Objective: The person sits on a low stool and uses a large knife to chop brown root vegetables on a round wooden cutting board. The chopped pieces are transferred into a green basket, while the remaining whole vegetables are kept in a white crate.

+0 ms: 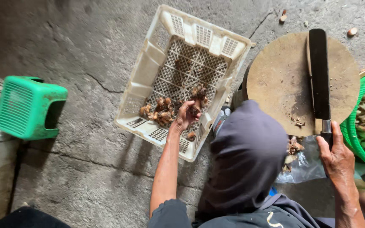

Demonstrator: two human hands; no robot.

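My left hand [185, 116] reaches into a white plastic crate [142, 71] lying tilted on the concrete floor, and its fingers close on a brown knobbly root piece [193, 110]. More brown root pieces [161, 112] lie beside it on the crate's lattice bottom. My right hand [339, 157] grips the handle of a long dark cleaver [319, 71]. The cleaver's blade rests flat across a round wooden chopping block [279, 80]. A few small scraps [297, 123] lie on the block near the blade.
A green basket [351, 126] holding pale cut pieces stands at the right edge. A green plastic stool [28, 107] stands at the left. My knee in dark cloth [246, 156] rises between my arms. A clear plastic bag [303, 166] with scraps lies below the block.
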